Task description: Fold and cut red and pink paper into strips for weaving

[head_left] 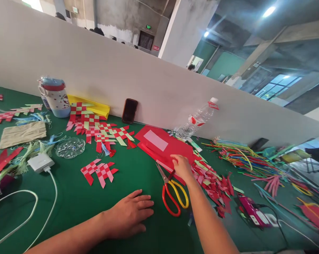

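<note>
My left hand [130, 213] lies flat and open on the green table cover [127, 173], holding nothing. My right hand [182, 166] reaches forward and rests its fingers on the near edge of a stack of red paper sheets [161, 144]; the fingers are curled down on the paper. Red and yellow scissors [172, 192] lie open on the cover just left of my right wrist. Two woven red-and-pink paper fish [99, 171] lie ahead of my left hand.
More woven fish [98, 130] lie by a yellow tray [92, 105]. A mug [55, 96], a phone [129, 110] and a plastic bottle [197, 121] stand along the white wall. Red paper scraps [214, 181] and coloured strips [241, 157] lie right. A charger [40, 162] sits left.
</note>
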Demonstrator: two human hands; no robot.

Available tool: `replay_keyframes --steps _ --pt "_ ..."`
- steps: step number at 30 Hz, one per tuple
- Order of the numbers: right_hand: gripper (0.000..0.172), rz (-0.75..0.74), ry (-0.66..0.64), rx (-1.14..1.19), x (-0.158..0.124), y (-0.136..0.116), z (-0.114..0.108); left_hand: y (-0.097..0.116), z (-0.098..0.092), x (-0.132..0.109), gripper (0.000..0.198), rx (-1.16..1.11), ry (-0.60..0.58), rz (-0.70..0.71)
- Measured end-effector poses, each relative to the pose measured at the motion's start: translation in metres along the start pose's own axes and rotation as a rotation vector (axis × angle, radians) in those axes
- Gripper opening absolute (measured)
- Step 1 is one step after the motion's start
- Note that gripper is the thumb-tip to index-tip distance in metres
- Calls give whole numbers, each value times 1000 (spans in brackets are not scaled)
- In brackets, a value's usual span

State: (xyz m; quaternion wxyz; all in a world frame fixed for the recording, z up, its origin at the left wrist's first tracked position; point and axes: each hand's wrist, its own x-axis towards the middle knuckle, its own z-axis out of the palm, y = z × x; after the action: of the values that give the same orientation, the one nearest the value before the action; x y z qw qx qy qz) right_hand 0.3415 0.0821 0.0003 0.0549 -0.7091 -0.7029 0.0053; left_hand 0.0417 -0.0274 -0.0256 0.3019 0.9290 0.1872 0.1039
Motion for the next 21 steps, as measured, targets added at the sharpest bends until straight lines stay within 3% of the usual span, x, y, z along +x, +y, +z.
replay_keyframes --steps 4,10,15,21 --pt "32 80 6 -19 -2 21 -1 1 -1 0 51 -24 -15 -9" --pt "37 186 -3 -73 3 28 4 -1 0 -1 50 -30 -17 -5" --pt "40 248 -86 -129 19 21 3 -1 -2 -3 51 -15 -3 13" --pt "36 295 -165 -202 18 6 4 -1 -5 -3 51 -4 8 13"
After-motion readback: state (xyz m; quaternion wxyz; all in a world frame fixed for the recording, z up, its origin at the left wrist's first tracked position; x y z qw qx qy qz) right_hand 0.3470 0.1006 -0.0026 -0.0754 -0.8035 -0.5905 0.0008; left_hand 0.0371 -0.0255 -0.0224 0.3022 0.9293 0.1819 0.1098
